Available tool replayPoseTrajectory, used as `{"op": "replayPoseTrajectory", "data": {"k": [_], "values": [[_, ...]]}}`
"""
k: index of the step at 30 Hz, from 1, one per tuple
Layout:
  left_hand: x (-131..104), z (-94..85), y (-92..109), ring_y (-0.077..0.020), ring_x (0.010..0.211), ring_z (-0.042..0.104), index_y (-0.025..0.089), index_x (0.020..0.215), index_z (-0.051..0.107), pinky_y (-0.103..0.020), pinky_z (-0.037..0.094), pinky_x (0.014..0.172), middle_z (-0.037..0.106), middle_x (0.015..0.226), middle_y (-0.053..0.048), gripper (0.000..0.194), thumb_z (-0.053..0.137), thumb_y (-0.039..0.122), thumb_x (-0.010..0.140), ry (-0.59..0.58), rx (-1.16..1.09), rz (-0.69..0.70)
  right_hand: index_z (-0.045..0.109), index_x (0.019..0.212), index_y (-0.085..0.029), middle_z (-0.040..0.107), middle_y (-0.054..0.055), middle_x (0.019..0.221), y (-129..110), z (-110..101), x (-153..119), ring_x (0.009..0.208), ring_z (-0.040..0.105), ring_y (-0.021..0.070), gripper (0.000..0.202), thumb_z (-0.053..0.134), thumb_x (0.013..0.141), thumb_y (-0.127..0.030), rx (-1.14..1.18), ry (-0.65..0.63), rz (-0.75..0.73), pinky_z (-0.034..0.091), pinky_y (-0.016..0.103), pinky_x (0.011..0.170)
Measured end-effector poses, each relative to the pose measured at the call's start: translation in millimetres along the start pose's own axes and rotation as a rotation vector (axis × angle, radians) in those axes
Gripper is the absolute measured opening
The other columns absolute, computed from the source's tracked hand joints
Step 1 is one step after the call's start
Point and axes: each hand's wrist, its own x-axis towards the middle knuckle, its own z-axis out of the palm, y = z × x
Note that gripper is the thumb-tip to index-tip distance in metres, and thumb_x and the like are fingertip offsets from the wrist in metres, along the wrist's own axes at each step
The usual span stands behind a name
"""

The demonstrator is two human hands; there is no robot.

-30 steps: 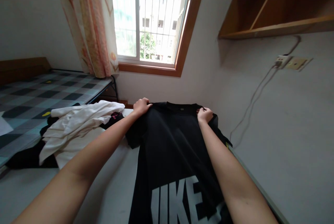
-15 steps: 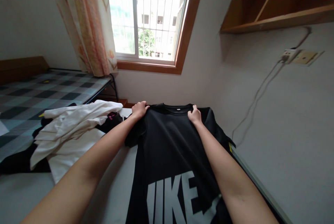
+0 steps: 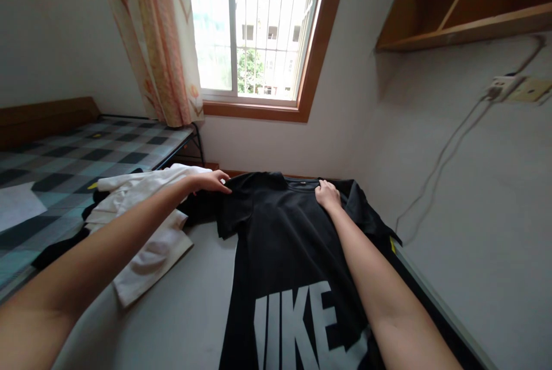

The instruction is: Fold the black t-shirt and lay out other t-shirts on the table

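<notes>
Left hand (image 3: 213,180), fingers parted, meets black shirt's (image 3: 284,237) sleeve edge; right hand (image 3: 328,194), clenched, grips beside its collar; white table (image 3: 181,306) extends leftward.

black shirt (image 3: 284,243), clothes (image 3: 150,258) on pale surface (image 3: 185,306)

A: What sort of place?

B: Bedroom. Home or dorm, can't tell.

A: Evidence?

B: Ref = barred window (image 3: 254,42). Below and left of it: bed (image 3: 116,142), checked pattern, wooden headboard (image 3: 47,121). Flowered curtain (image 3: 161,42) hangs along window's left side.

A: Right side?

B: Wooden wall shelf (image 3: 474,26) right of window. Wall socket (image 3: 502,88) farther right, lower.

A: Clothes?

B: Black T-shirt (image 3: 284,237) spread below window, white garment (image 3: 149,263) below and left of it.

A: Outside?

B: Building (image 3: 284,45) and tree (image 3: 249,68) beyond window. Reads residential.
</notes>
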Motion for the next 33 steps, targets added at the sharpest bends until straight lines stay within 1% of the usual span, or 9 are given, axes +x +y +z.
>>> {"op": "replayPoseTrajectory", "data": {"k": [2, 7, 10, 13, 17, 20, 23, 28, 33], "values": [[-6.5, -0.3, -7.0, -0.0176, 0.093, 0.066, 0.029, 0.112, 0.067, -0.02, 0.05, 0.07, 0.071, 0.11, 0.0, 0.047, 0.07, 0.049, 0.069, 0.093, 0.008, -0.036, 0.051, 0.138, -0.011, 0.047, 0.012, 0.146, -0.1, 0.4, -0.4, 0.135, 0.04, 0.0218, 0.051, 0.03, 0.093, -0.025, 0.004, 0.006, -0.002, 0.031, 0.034, 0.11], [-3.7, 10.8, -27.1, -0.0187, 0.075, 0.067, 0.021, 0.107, 0.066, -0.022, 0.049, 0.063, 0.071, 0.083, -0.001, 0.041, 0.067, 0.048, 0.076, 0.055, 0.166, -0.154, 0.051, 0.138, -0.011, 0.047, 0.013, 0.145, -0.7, -0.2, -1.8, 0.134, 0.04, 0.022, 0.051, 0.03, 0.094, -0.026, 0.008, 0.007, 0.006, 0.031, 0.035, 0.109], [-6.9, 22.0, -24.4, -0.0235, 0.087, 0.067, 0.02, 0.111, 0.063, -0.026, 0.05, 0.075, 0.07, 0.092, -0.002, 0.046, 0.073, 0.041, 0.072, 0.187, 0.343, -0.109, 0.051, 0.138, -0.011, 0.047, 0.013, 0.145, -1.5, -2.1, -1.9, 0.134, 0.041, 0.0222, 0.051, 0.03, 0.094, -0.025, -0.011, 0.003, 0.001, 0.032, 0.035, 0.108], [-16.4, 36.3, -5.4, -0.0309, 0.111, 0.059, 0.022, 0.124, 0.057, -0.038, 0.046, 0.092, 0.063, 0.12, -0.011, 0.056, 0.073, 0.024, 0.07, 0.343, 0.566, 0.002, 0.049, 0.139, -0.011, 0.047, 0.015, 0.145, -3.2, -8.4, -4.1, 0.132, 0.043, 0.0244, 0.05, 0.031, 0.095, -0.025, -0.057, -0.015, -0.034, 0.035, 0.036, 0.106], [-16.4, 61.2, 24.2, -0.0272, 0.126, 0.049, 0.026, 0.123, 0.061, -0.041, 0.036, 0.107, 0.055, 0.135, -0.01, 0.045, 0.053, 0.01, 0.081, 0.413, 0.615, 0.38, 0.052, 0.136, -0.016, 0.049, 0.016, 0.142, -2.8, -25.4, -15.4, 0.124, 0.049, 0.0287, 0.046, 0.037, 0.093, -0.025, -0.207, -0.038, -0.123, 0.038, 0.041, 0.1], [-1.9, 87.1, 36.6, -0.0213, 0.129, 0.048, 0.026, 0.126, 0.061, -0.035, 0.032, 0.111, 0.055, 0.136, -0.006, 0.04, 0.045, 0.018, 0.089, 0.311, 0.463, 0.595, 0.061, 0.125, -0.018, 0.056, 0.016, 0.131, 6.5, -43.9, -27.4, 0.119, 0.051, 0.0308, 0.039, 0.046, 0.09, -0.025, -0.373, -0.087, -0.159, 0.036, 0.045, 0.098], [12.5, 114.4, 40.3, -0.0276, 0.14, 0.034, 0.023, 0.137, 0.052, -0.042, 0.024, 0.116, 0.046, 0.147, -0.007, 0.049, 0.045, 0.043, 0.093, 0.318, 0.406, 0.535, 0.066, 0.117, -0.017, 0.052, 0.018, 0.133, 26.9, -68.2, -34.6, 0.12, 0.049, 0.0337, 0.034, 0.057, 0.085, -0.025, -0.485, -0.141, -0.136, 0.036, 0.048, 0.098], [19.2, 135.3, 38.3, -0.028, 0.147, 0.018, 0.028, 0.144, 0.043, -0.046, 0.013, 0.119, 0.033, 0.156, -0.002, 0.061, 0.039, 0.057, 0.091, 0.296, 0.383, 0.391, 0.067, 0.112, -0.021, 0.041, 0.018, 0.142, 71.6, -110.7, -29.4, 0.125, 0.045, 0.0406, 0.044, 0.076, 0.069, -0.023, -0.486, -0.182, 0.092, 0.037, 0.058, 0.097], [17.5, 133.9, 38.1, -0.027, 0.146, 0.019, 0.027, 0.144, 0.044, -0.045, 0.014, 0.118, 0.034, 0.155, -0.003, 0.063, 0.038, 0.059, 0.09, 0.311, 0.38, 0.39, 0.062, 0.106, -0.013, 0.066, 0.019, 0.101, 109.6, -125.2, -24.0, 0.08, 0.068, 0.0288, 0.049, 0.082, 0.062, -0.025, -0.025, -0.389, 0.479, 0.057, 0.043, 0.061]]}}
